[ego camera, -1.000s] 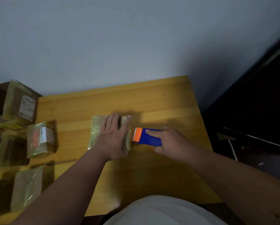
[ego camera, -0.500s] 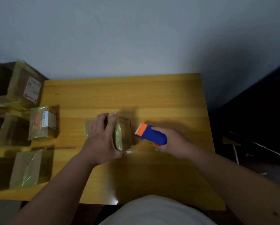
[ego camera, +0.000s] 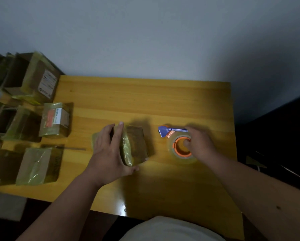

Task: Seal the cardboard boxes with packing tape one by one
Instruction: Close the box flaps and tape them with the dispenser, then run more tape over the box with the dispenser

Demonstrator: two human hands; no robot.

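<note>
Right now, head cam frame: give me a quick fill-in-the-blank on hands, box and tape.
1. The left hand grips the taped cardboard box in the ____ of the table.
2. The right hand rests on the tape dispenser, whose core is ____.
3. The dispenser's handle is ____.
4. The other boxes sit along the table's ____ side.

Missing: middle; orange; blue; left

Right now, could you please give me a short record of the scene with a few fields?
surface: yellow wooden table
left hand: gripping the small tape-wrapped cardboard box at table centre, tipped on edge
right hand: on the clear packing tape roll with blue and orange dispenser, lying flat on the table
other boxes: tape-wrapped cardboard boxes along the left edge
</note>
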